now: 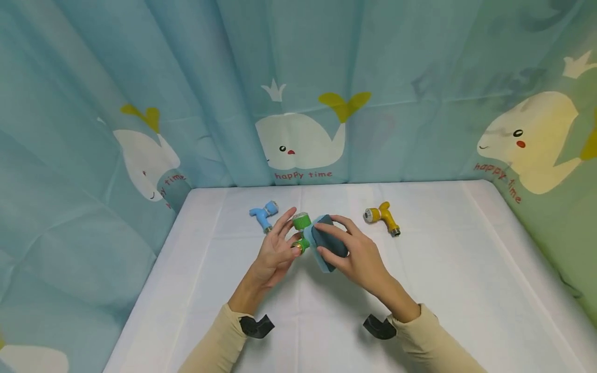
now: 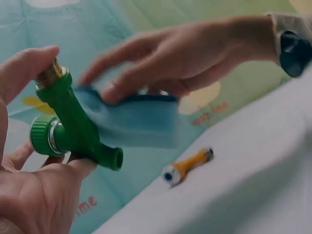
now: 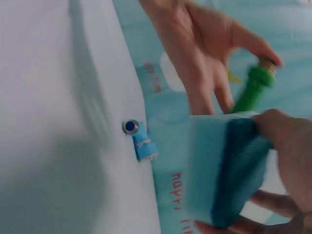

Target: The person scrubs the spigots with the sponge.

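Observation:
My left hand point(image 1: 275, 254) holds a green faucet point(image 2: 73, 117) above the table, the thumb on its brass threaded end and the fingers behind its body. My right hand point(image 1: 361, 254) grips a two-tone blue sponge point(image 3: 222, 165) by its darker side, thumb on one side and fingers on the other. In the head view the sponge's lighter side lies against the green faucet's body. The left wrist view shows the sponge blurred, just beside the faucet. Part of the faucet is hidden behind the sponge in the right wrist view.
On the white table point(image 1: 224, 311), a light blue faucet point(image 1: 265, 215) lies behind my left hand, and a yellow faucet point(image 1: 384, 217) lies farther right. A whale-print curtain point(image 1: 396, 129) hangs behind the table and along its sides.

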`<state>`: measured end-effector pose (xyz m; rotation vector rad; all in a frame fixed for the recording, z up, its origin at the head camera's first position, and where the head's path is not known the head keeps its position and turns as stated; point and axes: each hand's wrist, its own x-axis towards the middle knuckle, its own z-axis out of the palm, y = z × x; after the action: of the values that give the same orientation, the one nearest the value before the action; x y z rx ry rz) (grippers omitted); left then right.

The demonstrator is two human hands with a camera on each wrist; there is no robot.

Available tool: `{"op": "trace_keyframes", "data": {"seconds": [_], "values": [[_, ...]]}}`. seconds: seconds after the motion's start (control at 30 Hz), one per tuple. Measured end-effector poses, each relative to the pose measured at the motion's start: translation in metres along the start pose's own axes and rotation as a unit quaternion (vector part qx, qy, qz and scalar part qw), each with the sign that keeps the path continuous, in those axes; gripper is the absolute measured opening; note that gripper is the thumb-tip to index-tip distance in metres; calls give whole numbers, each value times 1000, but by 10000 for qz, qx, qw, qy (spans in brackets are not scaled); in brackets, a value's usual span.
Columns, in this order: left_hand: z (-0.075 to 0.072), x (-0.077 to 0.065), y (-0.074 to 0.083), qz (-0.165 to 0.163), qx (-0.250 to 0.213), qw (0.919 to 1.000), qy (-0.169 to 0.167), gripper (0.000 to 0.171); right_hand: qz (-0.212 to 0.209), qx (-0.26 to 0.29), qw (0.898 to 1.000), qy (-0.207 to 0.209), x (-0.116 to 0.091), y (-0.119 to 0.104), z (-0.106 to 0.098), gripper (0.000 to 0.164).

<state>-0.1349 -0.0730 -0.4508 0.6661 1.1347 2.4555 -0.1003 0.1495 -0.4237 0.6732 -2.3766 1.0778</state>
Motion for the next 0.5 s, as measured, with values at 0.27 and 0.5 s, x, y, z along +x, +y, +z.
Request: {"op": "trace_keyframes", "data": {"seconds": [0.27,0.5], "values": [[5,3,7,242,668,9972,242,104,-90,823,9963,-235,3,-5,-2,47],[2,2,11,195,1147,9929,244,105,59,391,9989,-255,5,7,-3,47]]}}
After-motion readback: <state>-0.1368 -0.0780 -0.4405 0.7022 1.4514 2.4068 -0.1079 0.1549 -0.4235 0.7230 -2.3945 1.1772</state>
